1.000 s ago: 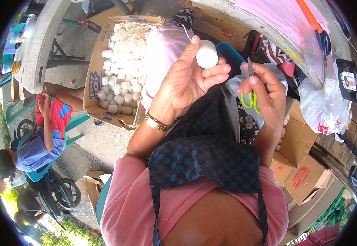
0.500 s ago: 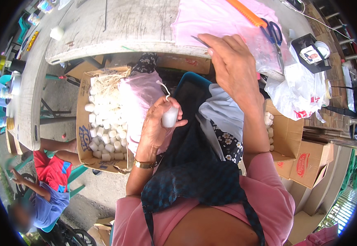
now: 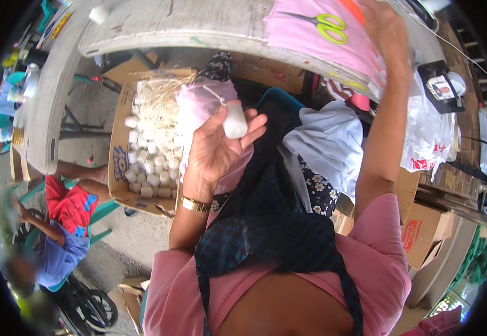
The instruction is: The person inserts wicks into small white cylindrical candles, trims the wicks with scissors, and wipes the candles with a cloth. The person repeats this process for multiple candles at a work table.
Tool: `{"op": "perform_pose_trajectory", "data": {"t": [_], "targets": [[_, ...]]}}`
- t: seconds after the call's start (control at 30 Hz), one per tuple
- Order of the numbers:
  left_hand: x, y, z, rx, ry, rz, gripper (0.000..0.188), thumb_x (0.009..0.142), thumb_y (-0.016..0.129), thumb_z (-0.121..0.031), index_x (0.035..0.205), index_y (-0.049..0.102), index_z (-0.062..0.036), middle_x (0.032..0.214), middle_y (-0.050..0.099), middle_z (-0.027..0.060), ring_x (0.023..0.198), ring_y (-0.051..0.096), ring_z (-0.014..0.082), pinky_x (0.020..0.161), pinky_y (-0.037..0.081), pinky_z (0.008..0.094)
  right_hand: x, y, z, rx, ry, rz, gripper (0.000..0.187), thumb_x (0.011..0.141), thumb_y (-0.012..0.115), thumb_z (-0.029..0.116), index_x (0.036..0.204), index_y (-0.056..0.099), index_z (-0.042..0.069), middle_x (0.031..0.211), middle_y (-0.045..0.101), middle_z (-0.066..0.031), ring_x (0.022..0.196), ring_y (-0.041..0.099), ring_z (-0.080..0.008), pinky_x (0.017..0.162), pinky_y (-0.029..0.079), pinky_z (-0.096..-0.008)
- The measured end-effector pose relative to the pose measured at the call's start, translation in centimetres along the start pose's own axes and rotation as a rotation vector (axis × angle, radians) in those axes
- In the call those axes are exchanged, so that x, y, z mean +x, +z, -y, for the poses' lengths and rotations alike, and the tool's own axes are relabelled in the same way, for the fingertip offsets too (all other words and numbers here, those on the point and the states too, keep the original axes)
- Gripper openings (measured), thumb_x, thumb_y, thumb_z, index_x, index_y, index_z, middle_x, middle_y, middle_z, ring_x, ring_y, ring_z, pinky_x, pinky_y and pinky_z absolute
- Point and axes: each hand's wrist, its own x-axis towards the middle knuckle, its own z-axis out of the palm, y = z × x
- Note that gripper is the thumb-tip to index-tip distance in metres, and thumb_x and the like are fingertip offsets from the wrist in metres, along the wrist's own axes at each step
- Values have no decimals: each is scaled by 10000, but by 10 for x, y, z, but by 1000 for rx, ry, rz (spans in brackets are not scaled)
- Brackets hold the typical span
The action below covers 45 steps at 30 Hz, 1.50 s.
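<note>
Candle [image 3: 235, 122], short, white and cylindrical. Trails a pale wick [image 3: 215, 93] from its upper end. Lies tilted across left hand [image 3: 215, 145], just off the middle of the view toward twelve o'clock; held lightly there between thumb and curved fingers, palm turned up, gold watch [image 3: 195, 204] at the wrist. Toward half past one, right hand [image 3: 386, 31] extended over table [image 3: 193, 31], just beside orange strip [image 3: 351, 8]; cannot tell whether closed on anything, fingertips hidden. Toward one o'clock, green-handled scissors [image 3: 330, 28] on pink cloth [image 3: 288, 39], apart from right hand. Toward half past nine, cardboard box [image 3: 118, 129] with many white cylinders [image 3: 151, 168] and a heap of pale strings [image 3: 162, 109]. Toward half past two, light grey cloth [image 3: 333, 140] over the lap, beside dark floral fabric [image 3: 317, 187]. Toward three o'clock, white plastic bag [image 3: 435, 137] beyond right forearm.
</note>
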Motion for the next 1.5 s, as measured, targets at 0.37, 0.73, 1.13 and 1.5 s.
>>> {"op": "perform_pose_trajectory", "data": {"t": [0.37,0.73,1.13,1.5], "targets": [[-17,46,-5,35,233,90,262,943,551,-293,986,578,-35,994,633,165,1075,581,421,964,467,501,-74,-22,-63,-381,307,291,295,853,558,188,1132,628,123,1021,654,-192,953,631,-344,837,485,-421],[-23,48,0,401,410,110,301,937,571,-246,1144,407,-101,968,566,105,847,630,263,834,539,392,-69,-37,-38,-337,370,152,281,875,548,224,1130,648,161,1033,642,-218,981,624,-327,836,487,-409],[-15,56,-4,1794,956,-59,474,824,683,-189,1151,384,-20,997,590,236,885,621,395,749,486,411,-71,-48,197,1434,300,649,268,797,729,181,988,665,4,759,611,-19,648,524,-63,578,442,-227],[-18,59,-20,1905,1013,60,321,833,653,-154,1094,531,-12,1033,585,186,891,596,384,764,486,415,-52,-35,188,1481,398,476,191,806,723,174,750,656,4,597,578,0,508,477,-31,459,369,-184]]}}
